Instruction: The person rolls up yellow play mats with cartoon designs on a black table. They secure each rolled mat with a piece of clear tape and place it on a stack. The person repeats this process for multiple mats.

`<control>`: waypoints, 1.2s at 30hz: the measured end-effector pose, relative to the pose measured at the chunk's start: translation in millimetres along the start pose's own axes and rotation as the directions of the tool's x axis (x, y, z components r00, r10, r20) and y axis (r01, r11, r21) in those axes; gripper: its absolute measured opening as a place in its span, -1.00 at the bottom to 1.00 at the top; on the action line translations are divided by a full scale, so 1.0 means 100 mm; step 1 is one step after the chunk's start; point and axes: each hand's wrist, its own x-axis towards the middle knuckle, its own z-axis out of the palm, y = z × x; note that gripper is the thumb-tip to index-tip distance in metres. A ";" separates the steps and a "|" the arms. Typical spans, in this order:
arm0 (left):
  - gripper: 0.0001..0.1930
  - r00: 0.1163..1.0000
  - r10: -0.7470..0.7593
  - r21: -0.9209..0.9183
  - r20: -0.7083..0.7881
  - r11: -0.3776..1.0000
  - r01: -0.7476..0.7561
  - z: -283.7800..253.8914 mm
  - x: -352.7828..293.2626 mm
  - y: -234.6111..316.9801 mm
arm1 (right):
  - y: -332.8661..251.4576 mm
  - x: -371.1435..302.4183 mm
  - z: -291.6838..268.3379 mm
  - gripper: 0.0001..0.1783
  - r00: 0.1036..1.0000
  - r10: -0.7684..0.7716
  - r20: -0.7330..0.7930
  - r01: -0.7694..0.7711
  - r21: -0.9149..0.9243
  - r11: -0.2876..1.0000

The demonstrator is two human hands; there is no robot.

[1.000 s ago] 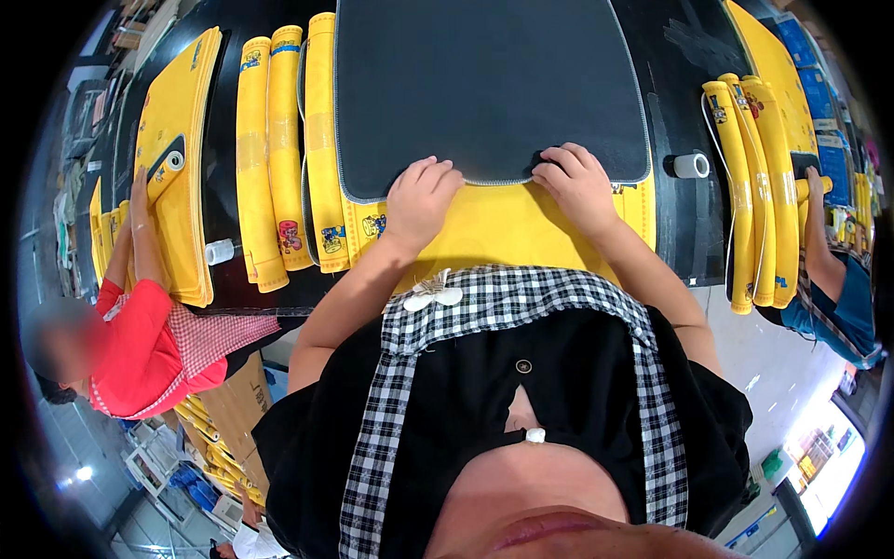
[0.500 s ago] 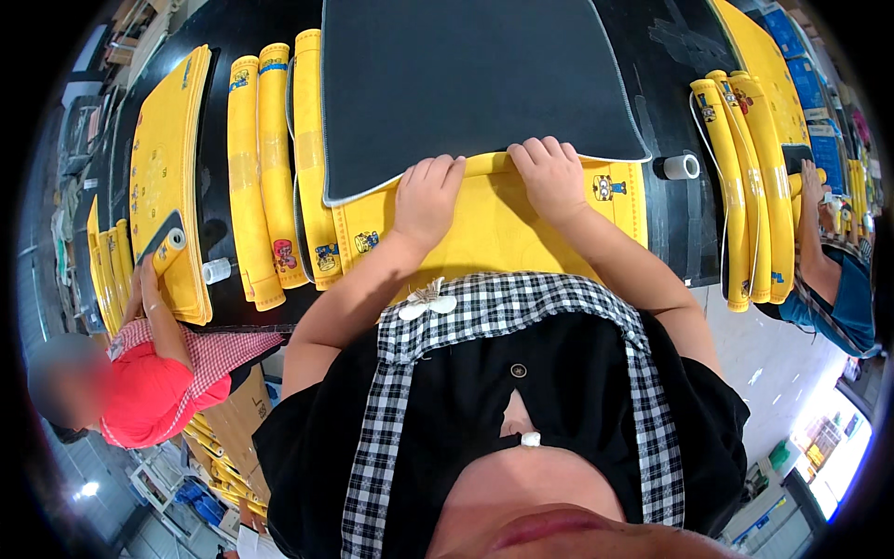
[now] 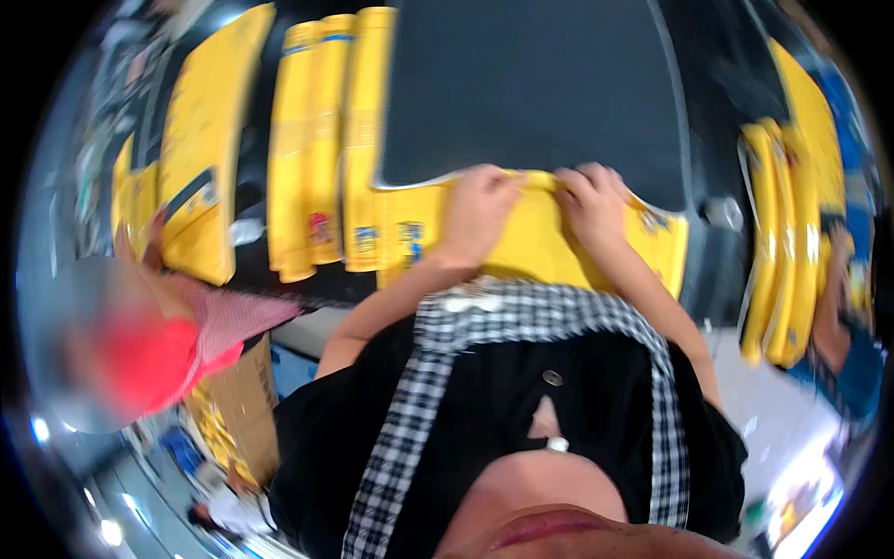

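A mat with its dark backing (image 3: 531,93) facing up lies on the table in front of me, on top of yellow printed mats (image 3: 535,247). Its near edge is curled over, showing a strip of yellow between my hands. My left hand (image 3: 480,216) has its fingers bent over that edge, left of the middle. To the right, my right hand (image 3: 598,207) grips the same edge with curled fingers. Both thumbs are mostly hidden. The picture is blurred by motion.
Several rolled yellow mats (image 3: 321,140) lie to the left, more rolls (image 3: 782,242) to the right. A tape roll (image 3: 724,213) sits by the mat's right corner. A flat yellow stack (image 3: 209,130) lies far left. Co-workers in red (image 3: 154,359) and blue (image 3: 855,373) work either side.
The whole view has swung, so the table and mats sit further right and tilted. My hands stay on the mat's near edge, now slightly closer together.
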 end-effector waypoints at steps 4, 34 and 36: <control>-0.70 0.980 0.050 -0.074 -0.193 0.995 -0.066 0.05 0.04 -0.06 | 0.01 0.03 -0.01 -0.67 1.000 -0.022 0.011 0.021 0.013 1.000; -0.65 0.974 0.166 0.527 -0.157 0.848 -0.060 -0.15 0.40 -0.46 | 0.37 0.38 0.08 -0.64 0.969 0.077 0.233 0.008 -0.346 0.938; -0.64 0.985 0.108 0.506 -0.138 0.862 -0.024 -0.07 0.38 -0.57 | 0.40 0.37 0.09 -0.65 0.962 0.094 0.257 -0.001 -0.340 0.940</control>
